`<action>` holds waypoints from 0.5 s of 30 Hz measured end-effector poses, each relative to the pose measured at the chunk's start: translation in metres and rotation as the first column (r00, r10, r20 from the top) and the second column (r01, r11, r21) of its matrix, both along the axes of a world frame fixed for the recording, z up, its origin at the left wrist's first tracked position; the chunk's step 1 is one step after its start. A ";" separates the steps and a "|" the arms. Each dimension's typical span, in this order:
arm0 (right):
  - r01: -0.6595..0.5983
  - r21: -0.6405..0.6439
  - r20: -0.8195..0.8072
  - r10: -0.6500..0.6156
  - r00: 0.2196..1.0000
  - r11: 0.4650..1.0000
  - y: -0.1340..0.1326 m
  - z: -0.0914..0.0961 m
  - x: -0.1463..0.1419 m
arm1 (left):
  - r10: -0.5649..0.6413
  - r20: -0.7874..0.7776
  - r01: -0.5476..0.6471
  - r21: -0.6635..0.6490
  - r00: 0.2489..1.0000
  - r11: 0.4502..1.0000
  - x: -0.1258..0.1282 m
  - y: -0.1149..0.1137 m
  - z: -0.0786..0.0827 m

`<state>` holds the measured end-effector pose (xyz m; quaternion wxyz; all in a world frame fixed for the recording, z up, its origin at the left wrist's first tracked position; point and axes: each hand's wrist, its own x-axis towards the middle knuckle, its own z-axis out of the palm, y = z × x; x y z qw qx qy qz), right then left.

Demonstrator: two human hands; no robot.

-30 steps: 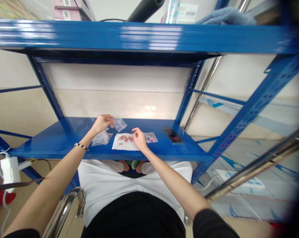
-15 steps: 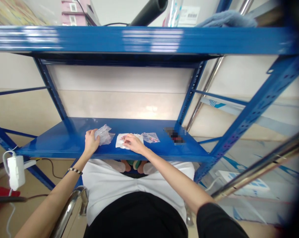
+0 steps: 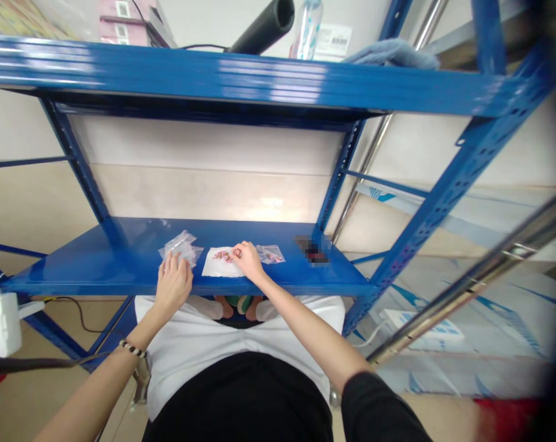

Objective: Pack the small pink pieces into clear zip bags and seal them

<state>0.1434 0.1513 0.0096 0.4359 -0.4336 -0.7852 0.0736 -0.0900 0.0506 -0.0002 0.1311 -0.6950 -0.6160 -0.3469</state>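
My left hand (image 3: 174, 281) lies with its fingers stretched apart over the lower edge of some clear plastic zip bags (image 3: 183, 242) on the blue shelf. My right hand (image 3: 248, 258) is closed in a pinch at the right side of a white sheet (image 3: 213, 269), paper or cloth. Small pink and red bead-like pieces (image 3: 223, 256) are scattered on that sheet. What the right fingertips hold, if anything, is too small to make out. Just beyond the right hand rests another clear zip bag (image 3: 274, 254) with similar pink pieces inside.
A blurred-out dark object (image 3: 312, 250) is at the right end of the blue shelf board (image 3: 135, 245). An upper shelf beam (image 3: 167, 70) crosses above, carrying boxes, a black tube (image 3: 264, 24) and a blue cloth (image 3: 393, 54). A white power adapter (image 3: 2, 322) hangs at the left.
My left hand has loosened from the clear bags and spread its fingers over them. My right hand has shifted to the sheet's right side, uncovering more pink pieces. The view has moved slightly right.
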 end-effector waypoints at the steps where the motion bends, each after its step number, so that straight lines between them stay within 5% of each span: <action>1: 0.017 0.006 -0.014 -0.017 1.000 1.000 -0.001 0.001 0.000 | -0.017 -0.006 0.017 0.001 1.000 1.000 0.001 -0.004 -0.001; 7: 0.107 0.077 -0.193 -0.090 0.977 0.991 -0.002 0.008 0.017 | -0.175 -0.043 0.173 -0.052 0.984 0.984 0.007 -0.019 -0.013; 15: 0.329 -0.032 0.109 -0.324 0.940 0.944 0.006 0.014 0.104 | -0.364 -0.174 0.345 -0.127 0.915 0.930 0.053 -0.022 -0.023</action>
